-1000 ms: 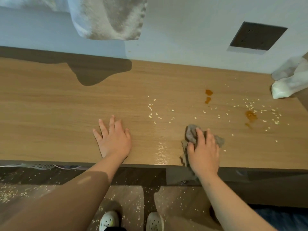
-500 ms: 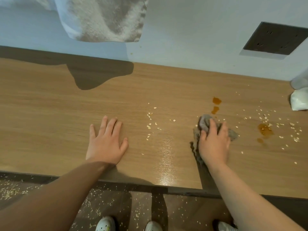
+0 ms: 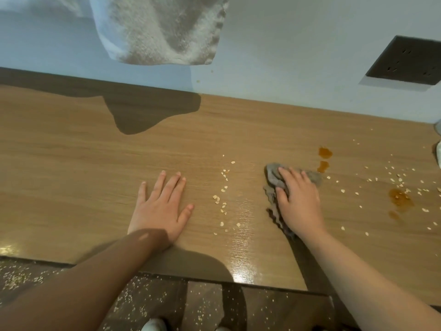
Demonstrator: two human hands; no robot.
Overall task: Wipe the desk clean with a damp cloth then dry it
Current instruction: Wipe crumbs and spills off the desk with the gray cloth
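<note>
grey cloth [image 3: 273, 174] pressed to counter [image 3: 71, 175] under flat right hand [image 3: 299, 201], centre right | left hand [image 3: 162, 206] laid spread, nothing held | oat flakes [image 3: 224, 201] scattered between | brown spills [image 3: 325, 152] just right of cloth

Single head view, looking steeply down, close over desk [image 3: 71, 163]

Cloth mostly covered, frame edges cropping the rest

The right hand [image 3: 298, 201] hides the middle of the cloth [image 3: 274, 175]; only its far bunch and a crumpled strip on its left show. Beyond the cloth a white towel [image 3: 155, 32] is cut by the top edge. Right of the cloth a dark wall plate [image 3: 405, 60] and a white thing [image 3: 438, 149], too cropped to identify, run off frame.
</note>
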